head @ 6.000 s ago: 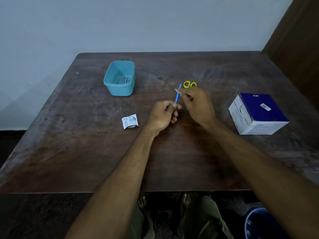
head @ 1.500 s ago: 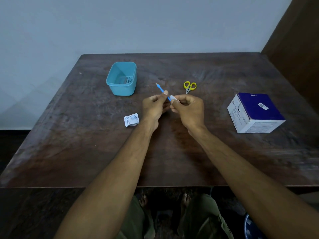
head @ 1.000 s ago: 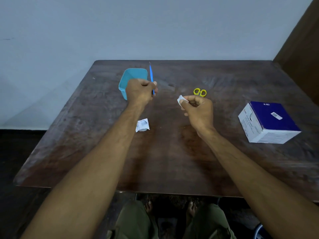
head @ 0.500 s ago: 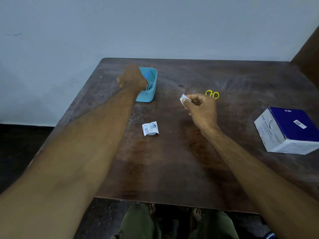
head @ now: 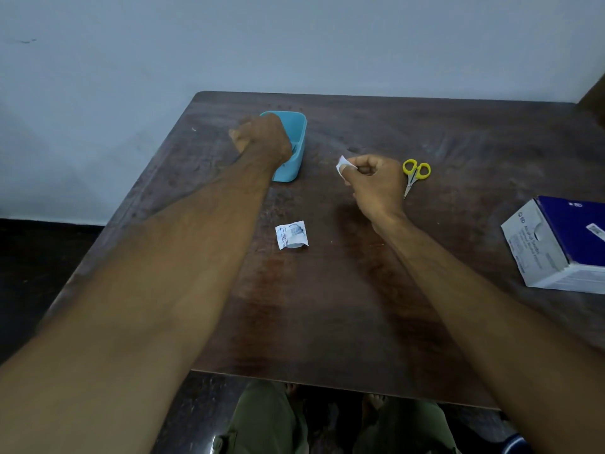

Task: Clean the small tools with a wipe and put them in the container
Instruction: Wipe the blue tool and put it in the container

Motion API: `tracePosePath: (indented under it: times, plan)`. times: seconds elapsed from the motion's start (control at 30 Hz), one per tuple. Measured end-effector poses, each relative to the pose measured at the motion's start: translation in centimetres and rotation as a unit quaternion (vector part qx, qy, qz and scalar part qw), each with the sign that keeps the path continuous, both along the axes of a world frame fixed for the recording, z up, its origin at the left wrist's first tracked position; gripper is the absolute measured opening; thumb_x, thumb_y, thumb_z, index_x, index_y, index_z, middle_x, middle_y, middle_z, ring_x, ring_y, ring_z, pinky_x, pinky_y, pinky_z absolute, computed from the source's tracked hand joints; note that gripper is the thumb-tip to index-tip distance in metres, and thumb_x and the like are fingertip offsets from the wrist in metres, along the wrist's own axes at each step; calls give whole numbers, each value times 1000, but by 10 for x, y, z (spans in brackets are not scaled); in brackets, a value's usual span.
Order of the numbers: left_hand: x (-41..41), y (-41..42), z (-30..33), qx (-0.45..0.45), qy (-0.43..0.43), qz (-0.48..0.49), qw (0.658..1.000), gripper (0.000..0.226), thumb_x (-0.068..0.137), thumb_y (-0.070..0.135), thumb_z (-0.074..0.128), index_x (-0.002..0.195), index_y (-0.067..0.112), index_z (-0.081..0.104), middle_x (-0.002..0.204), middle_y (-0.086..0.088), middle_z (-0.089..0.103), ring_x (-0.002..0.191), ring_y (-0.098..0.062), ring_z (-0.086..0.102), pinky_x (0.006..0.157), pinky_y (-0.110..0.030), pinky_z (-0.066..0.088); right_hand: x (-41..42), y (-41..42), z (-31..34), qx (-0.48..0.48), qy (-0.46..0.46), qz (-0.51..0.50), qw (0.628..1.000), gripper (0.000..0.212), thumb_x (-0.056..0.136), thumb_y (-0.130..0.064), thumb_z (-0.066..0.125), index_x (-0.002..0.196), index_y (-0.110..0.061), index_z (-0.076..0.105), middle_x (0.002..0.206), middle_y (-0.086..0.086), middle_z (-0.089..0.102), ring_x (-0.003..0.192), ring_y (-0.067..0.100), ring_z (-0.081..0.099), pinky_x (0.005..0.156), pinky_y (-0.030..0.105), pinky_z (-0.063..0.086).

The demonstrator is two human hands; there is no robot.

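At this moment I was in the depositing step. My left hand [head: 262, 136] was over the teal container [head: 296, 149] in the upper centre of the frame, fingers curled; I could not tell whether it held a tool, since the hand covered most of the opening. Something slim lay inside against the right wall, too hidden to identify. My right hand [head: 373, 181], right of centre, pinched one white wipe [head: 343, 162] between thumb and forefinger. One pair of yellow-handled scissors [head: 415, 173] lay on the table [head: 327, 306] just beyond that hand, apart from it and untouched.

Judgement: the scissors appeared to be the one tool left to clean. The next move called for the left hand to come away from the container and take up the scissors, bringing them to the wipe.

Count: one container, one wipe, one pair of scissors, one torn sachet [head: 291, 234] at centre, one blue-and-white box [head: 556, 244] at right edge.
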State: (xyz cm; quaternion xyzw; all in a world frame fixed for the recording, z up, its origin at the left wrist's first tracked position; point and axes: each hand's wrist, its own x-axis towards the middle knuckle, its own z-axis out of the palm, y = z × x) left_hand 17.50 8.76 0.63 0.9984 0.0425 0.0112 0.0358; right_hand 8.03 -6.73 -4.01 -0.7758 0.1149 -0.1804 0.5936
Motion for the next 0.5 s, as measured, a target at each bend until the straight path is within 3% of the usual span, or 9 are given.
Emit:
tracePosePath:
  times: [0.17, 0.3, 0.4, 0.5]
  plan:
    - [-3, -4, 2, 9, 4, -3, 1000, 50, 92, 39, 57, 128, 6, 52, 132, -12, 57, 123, -33, 53, 105, -46, 39, -2, -2, -5, 0, 4, 4, 1000, 8, 83, -18, 74, 75, -19, 70, 61, -8, 65, 61, 8, 62, 58, 27, 50]
    - [-7, -4, 5, 3, -12, -10, 1000, 49, 90, 34, 62, 129, 5, 52, 130, -12, 59, 119, -32, 56, 93, -40, 45, -5, -6, -11, -1, 11, 5, 1000, 12, 83, -18, 73, 73, -23, 70, 60, -7, 65, 60, 11, 63, 57, 31, 51]
    - [-11, -5, 5, -5, -46, -8, 999, 48, 91, 34, 61, 128, 5, 52, 128, -13, 60, 116, -33, 58, 91, -39, 47, -6, -8, -12, 0, 16, 2, 1000, 13, 82, -21, 74, 71, -26, 68, 60, -7, 65, 60, 12, 64, 57, 34, 52]
    - [-17, -8, 6, -33, -120, -26, 992, 30, 94, 27, 54, 116, 7, 61, 117, -13, 65, 105, -34, 63, 84, -38, 49, -10, -10, -10, 2, 22, 1, 1000, 18, 82, -21, 74, 67, -27, 66, 62, -5, 67, 66, 17, 68, 57, 32, 50]
